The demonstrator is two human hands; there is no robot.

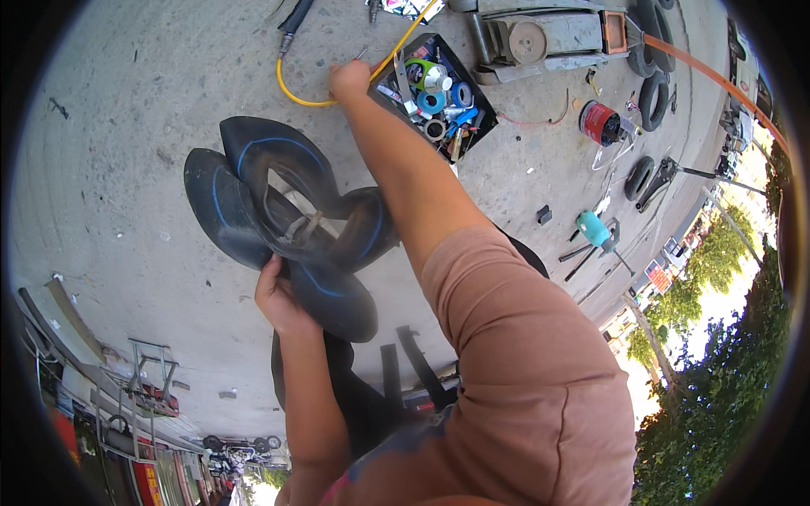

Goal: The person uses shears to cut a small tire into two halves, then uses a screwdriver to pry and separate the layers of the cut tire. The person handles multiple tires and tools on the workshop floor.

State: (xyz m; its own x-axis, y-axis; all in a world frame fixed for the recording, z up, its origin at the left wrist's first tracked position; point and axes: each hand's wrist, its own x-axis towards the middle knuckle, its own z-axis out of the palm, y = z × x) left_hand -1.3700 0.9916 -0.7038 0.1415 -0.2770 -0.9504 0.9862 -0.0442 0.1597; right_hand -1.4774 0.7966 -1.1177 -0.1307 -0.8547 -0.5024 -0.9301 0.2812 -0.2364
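A black rubber inner tube (285, 196) with blue lines, partly inflated and folded into several lobes, hangs above the concrete floor. My left hand (285, 300) grips its lower edge, thumb on the rubber. Beyond the tube, my right hand (350, 81) is closed near the yellow air hose (297, 96), beside a black tool box (484, 117). A thin metal-tipped piece shows at its fingers; whether the hand holds that or the hose cannot be told. In the box lie tape rolls (431, 101), a green-labelled bottle (427, 74) and small tools.
A large floor jack (544, 41) stands at the top right. Farther right are a red can (599, 123), several small tires (654, 101) and a teal tool (593, 229) on the floor. A metal frame (152, 367) stands at the lower left.
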